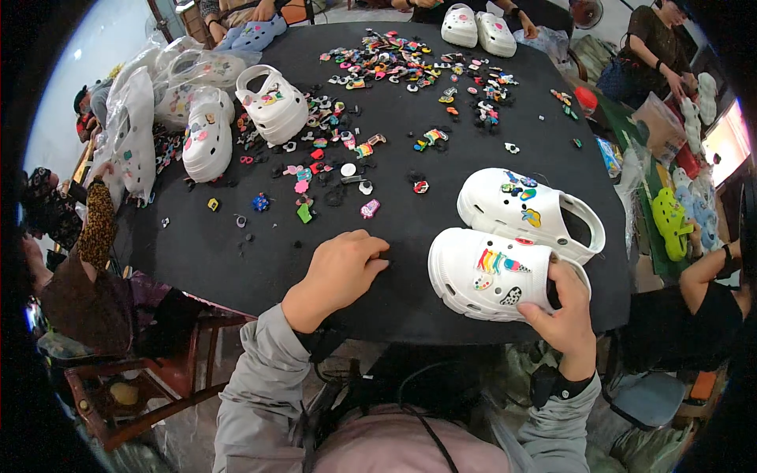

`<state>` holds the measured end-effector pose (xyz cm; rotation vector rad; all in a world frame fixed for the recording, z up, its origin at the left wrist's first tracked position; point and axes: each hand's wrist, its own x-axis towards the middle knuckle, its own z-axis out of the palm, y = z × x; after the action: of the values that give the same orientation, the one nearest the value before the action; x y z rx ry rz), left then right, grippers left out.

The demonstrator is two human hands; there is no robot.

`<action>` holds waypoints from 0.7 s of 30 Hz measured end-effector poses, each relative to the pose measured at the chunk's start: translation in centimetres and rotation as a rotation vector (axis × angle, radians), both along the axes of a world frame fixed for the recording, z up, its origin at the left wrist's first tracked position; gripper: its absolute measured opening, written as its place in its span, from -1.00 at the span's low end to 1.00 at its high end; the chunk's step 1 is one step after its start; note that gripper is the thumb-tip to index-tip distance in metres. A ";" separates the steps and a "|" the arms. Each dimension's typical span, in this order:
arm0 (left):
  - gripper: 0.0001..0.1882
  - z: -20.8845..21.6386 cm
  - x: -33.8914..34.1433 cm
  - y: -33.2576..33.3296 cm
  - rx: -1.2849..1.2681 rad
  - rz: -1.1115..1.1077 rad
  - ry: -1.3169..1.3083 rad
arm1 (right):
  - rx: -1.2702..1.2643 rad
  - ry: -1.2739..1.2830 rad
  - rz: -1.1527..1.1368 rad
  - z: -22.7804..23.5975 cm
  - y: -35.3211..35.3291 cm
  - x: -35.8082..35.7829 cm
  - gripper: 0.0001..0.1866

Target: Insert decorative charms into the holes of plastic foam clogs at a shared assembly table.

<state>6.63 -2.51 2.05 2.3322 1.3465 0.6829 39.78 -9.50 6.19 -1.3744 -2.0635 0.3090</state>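
My right hand (569, 314) is gripping the nearer white clog (505, 279); my left hand (337, 272) is resting half-curled, any hold hidden.

The nearest white clog (496, 290) looks smooth, rubbery plastic; the tabletop (396, 296), matt.

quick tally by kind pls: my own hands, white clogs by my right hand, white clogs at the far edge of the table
Own hands: 2, left hand and right hand
White clogs by the right hand: 2, near clog and next clog
White clogs at the far edge of the table: 2, left-hand clog and right-hand clog
Total: 6
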 end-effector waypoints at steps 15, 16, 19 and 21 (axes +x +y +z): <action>-0.75 4.0 8.2 -2.4 0.315 -0.234 -0.264 | 0.092 -0.003 -0.019 -0.4 0.0 -0.2 -0.43; -0.75 4.0 9.1 -2.3 0.410 -0.275 -0.236 | 0.095 -0.002 -0.029 -0.5 0.0 -0.1 -0.43; -0.74 3.7 10.4 -2.2 0.513 -0.352 -0.183 | 0.138 -0.022 -0.015 -0.4 -0.1 -0.2 -0.44; -0.74 3.2 10.8 -2.3 0.518 -0.392 -0.155 | 0.142 -0.016 -0.019 -0.4 -0.2 -0.2 -0.44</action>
<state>17.42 -4.86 5.29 2.7495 0.6613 1.1546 39.56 -9.73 5.84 -1.3138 -2.0427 0.1402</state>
